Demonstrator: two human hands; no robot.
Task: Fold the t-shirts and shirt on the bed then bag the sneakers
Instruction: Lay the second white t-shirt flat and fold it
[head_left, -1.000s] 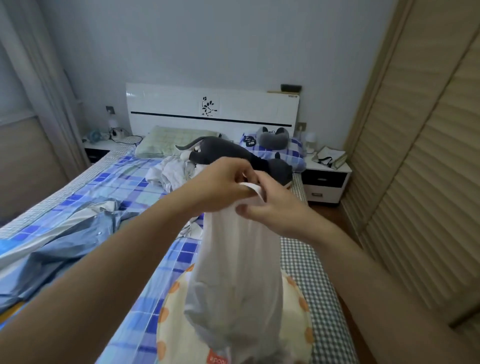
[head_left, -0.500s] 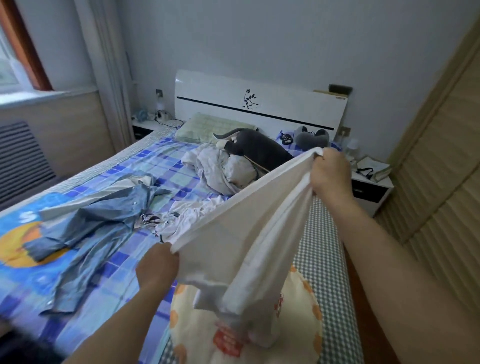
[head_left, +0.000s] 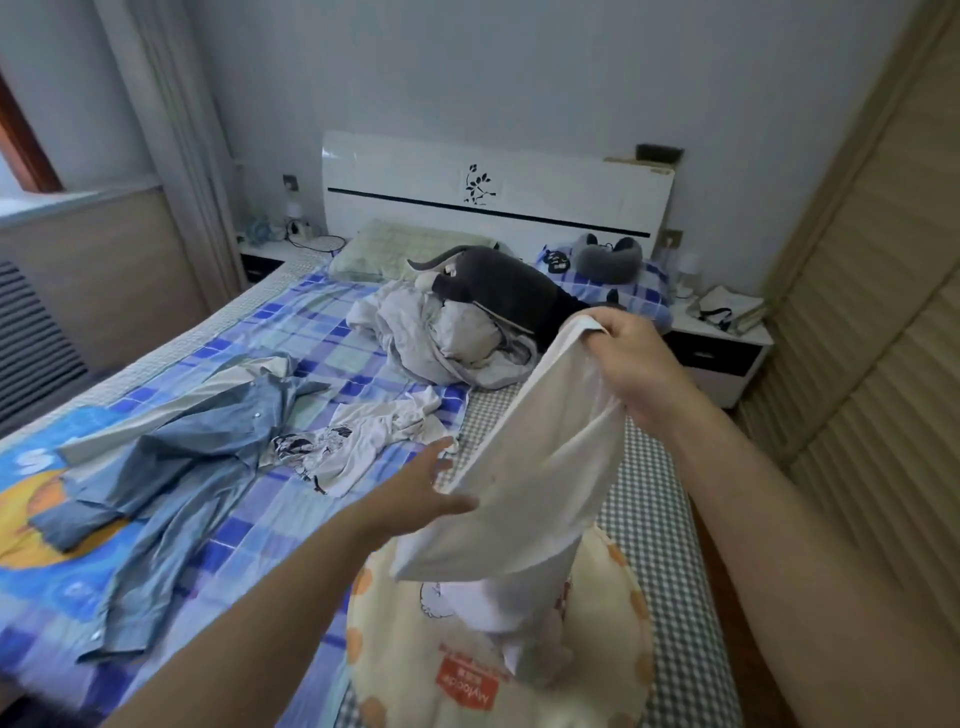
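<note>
You are standing at the foot of a bed (head_left: 291, 374) with a blue checked sheet, its white headboard (head_left: 493, 192) against the far wall and louvred wardrobe doors (head_left: 878, 332) to your right. Your right hand (head_left: 631, 353) is clenched on the top edge of a white t-shirt (head_left: 540, 467) and holds it up over the bed's right side, the cloth hanging down onto a cream cover with orange dots (head_left: 493, 675). Your left hand (head_left: 415, 493) is open, fingers spread, just beside the t-shirt's lower left edge; you cannot tell whether it touches. A blue shirt (head_left: 171, 467) lies spread on the left of the bed, a printed t-shirt (head_left: 358, 441) crumpled beside it. Further back sits a heap of white bedding (head_left: 441, 338) with a grey plush toy (head_left: 509, 291) against it.
</note>
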